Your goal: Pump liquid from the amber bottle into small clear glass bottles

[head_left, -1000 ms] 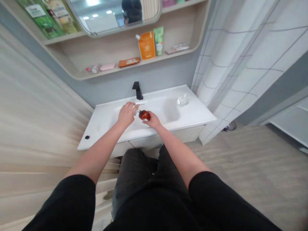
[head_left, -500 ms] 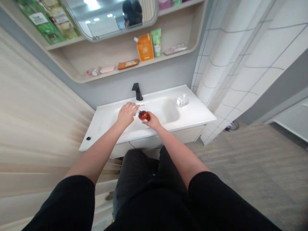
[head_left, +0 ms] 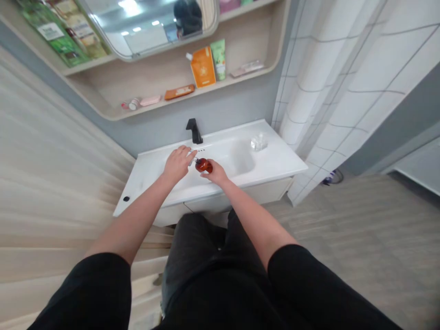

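An amber glass bottle [head_left: 203, 165] lies tilted on its side above the white basin, with my right hand [head_left: 216, 173] gripping its body. A small pale pump head or cap [head_left: 191, 158] sticks out of the bottle's neck towards my left hand [head_left: 178, 164]. The fingers of my left hand curl over this pale part and hide much of it. The two hands nearly meet across the bottle's neck, and the black faucet [head_left: 194, 131] stands just beyond them.
The white basin unit [head_left: 275, 162] holds a clear glass item [head_left: 259, 142] at its right. Above it, a curved wooden shelf [head_left: 103, 87] carries several toiletries beneath a mirror [head_left: 147, 27]. A white tiled shower curtain [head_left: 319, 78] hangs to the right.
The view has drifted slightly, while the hands and amber bottle stay almost in place over the basin, shifted slightly left.
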`<act>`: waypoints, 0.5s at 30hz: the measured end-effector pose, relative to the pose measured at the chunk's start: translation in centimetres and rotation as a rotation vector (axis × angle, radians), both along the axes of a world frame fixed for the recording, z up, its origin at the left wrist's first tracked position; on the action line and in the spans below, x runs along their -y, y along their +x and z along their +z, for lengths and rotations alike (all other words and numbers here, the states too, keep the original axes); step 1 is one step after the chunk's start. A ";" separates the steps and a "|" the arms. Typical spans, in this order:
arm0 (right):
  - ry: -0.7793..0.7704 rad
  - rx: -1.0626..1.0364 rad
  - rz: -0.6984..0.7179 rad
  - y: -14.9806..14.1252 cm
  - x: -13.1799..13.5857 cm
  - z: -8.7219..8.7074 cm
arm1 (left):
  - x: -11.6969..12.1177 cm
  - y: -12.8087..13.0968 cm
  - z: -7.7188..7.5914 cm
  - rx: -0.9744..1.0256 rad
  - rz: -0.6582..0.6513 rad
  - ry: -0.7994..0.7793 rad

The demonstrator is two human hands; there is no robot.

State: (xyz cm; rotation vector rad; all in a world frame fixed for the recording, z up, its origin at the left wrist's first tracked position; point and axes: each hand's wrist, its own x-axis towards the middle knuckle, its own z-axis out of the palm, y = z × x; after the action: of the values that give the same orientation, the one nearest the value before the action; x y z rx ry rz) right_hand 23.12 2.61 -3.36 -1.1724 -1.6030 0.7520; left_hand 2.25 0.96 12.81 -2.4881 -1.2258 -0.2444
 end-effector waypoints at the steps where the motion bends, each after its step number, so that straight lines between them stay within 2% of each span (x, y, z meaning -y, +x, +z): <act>1: 0.001 0.000 0.001 0.0 0.0 0.0 | 0.1 0.0 0.1 0.001 0.001 -0.006; 8: -0.012 -0.034 0.009 0.0 0.2 0.4 | 0.4 0.5 0.8 -0.039 0.005 0.000; 15: -0.001 -0.088 0.022 0.1 0.3 0.7 | 0.3 0.7 1.5 -0.056 -0.060 0.027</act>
State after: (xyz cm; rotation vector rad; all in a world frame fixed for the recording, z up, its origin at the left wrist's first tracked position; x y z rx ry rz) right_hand 23.24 2.30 -2.65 -1.1092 -1.5449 0.8073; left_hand 2.99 0.70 14.36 -2.4940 -1.1193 -0.2032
